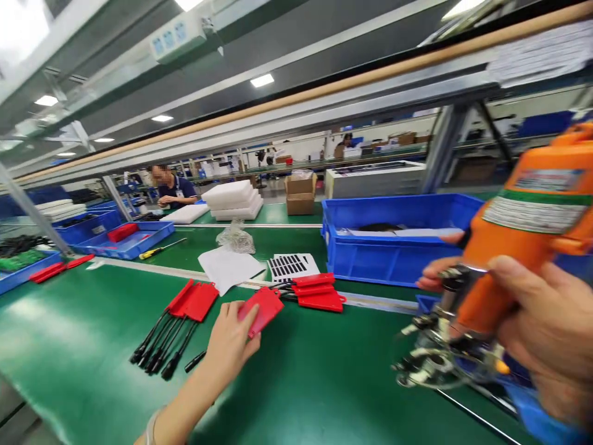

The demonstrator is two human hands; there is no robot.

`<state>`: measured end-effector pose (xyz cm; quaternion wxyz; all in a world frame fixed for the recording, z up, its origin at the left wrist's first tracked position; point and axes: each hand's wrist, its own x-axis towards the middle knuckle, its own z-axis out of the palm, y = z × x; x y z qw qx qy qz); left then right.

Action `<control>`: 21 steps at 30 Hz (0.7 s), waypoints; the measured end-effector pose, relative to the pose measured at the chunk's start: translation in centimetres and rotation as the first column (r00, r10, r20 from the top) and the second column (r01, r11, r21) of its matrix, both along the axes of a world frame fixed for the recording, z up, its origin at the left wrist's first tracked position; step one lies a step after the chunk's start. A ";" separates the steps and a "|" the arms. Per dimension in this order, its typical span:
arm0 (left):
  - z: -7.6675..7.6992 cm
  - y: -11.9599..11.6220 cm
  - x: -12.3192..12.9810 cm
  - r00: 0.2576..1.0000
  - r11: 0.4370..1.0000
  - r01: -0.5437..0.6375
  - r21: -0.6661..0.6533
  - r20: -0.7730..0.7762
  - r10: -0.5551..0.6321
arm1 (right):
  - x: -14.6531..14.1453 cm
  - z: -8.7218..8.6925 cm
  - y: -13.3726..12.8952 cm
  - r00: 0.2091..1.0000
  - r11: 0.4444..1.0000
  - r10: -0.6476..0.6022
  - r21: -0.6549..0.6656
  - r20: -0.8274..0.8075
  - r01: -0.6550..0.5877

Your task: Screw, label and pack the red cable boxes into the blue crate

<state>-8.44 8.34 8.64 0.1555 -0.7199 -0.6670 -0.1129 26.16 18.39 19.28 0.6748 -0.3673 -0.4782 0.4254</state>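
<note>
My left hand [233, 339] had a flat red case [265, 310] pinched between thumb and fingers, low over the green worktop [333, 377] (I could not tell whether its lower edge touched). It was between two batches: the left group of red cases [200, 301], with black connectors [171, 366] trailing towards my side, and the right group of red cases [319, 301], overlapping one another. My right hand [542, 315] was wrapped around an orange handheld tool [504, 241], raised off the worktop, with blurred metal fittings [435, 364] at its lower end; whether a finger pressed any switch, I could not see. I judged the step to be handling a single case with the tool held ready, though lifting and laying down looked alike here. The next move, to my mind, called for keeping that case flat and steady, and the fittings clear of the blue bin [370, 262] and the sheet printed with black blocks [291, 266] beyond the case.
</note>
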 end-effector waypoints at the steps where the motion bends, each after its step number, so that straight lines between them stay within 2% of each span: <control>1: -0.1 0.5 1.8 0.996 0.996 0.086 -0.028 0.012 -0.086 | -0.5 0.5 -0.5 1.000 0.998 0.012 -0.053 -0.020 -0.013; 3: -0.8 1.7 5.4 0.976 0.969 0.219 -0.113 0.040 -0.216 | -1.4 1.0 -0.9 0.999 0.998 0.010 -0.057 -0.053 -0.013; 4: -1.4 2.3 7.0 0.964 0.951 0.266 -0.155 0.056 -0.260 | -1.7 1.0 -0.8 0.998 1.000 0.010 -0.012 -0.060 -0.011; 6: -2.5 3.6 9.5 0.945 0.918 0.327 -0.226 0.094 -0.313 | -2.3 0.6 -0.5 0.998 0.996 0.044 0.083 -0.049 -0.040; 8: -3.4 4.6 10.9 0.933 0.894 0.360 -0.265 0.125 -0.339 | -2.7 -0.1 -0.2 0.996 0.986 0.082 0.146 -0.036 -0.076; 12: -4.4 5.4 11.6 0.903 0.863 0.426 -0.272 0.178 -0.390 | -3.9 -1.7 0.5 0.995 0.973 0.089 0.217 -0.054 -0.075; 21: -4.3 5.4 11.6 0.899 0.864 0.426 -0.269 0.235 -0.370 | -5.7 -3.6 1.6 0.998 0.977 0.053 0.209 -0.045 -0.043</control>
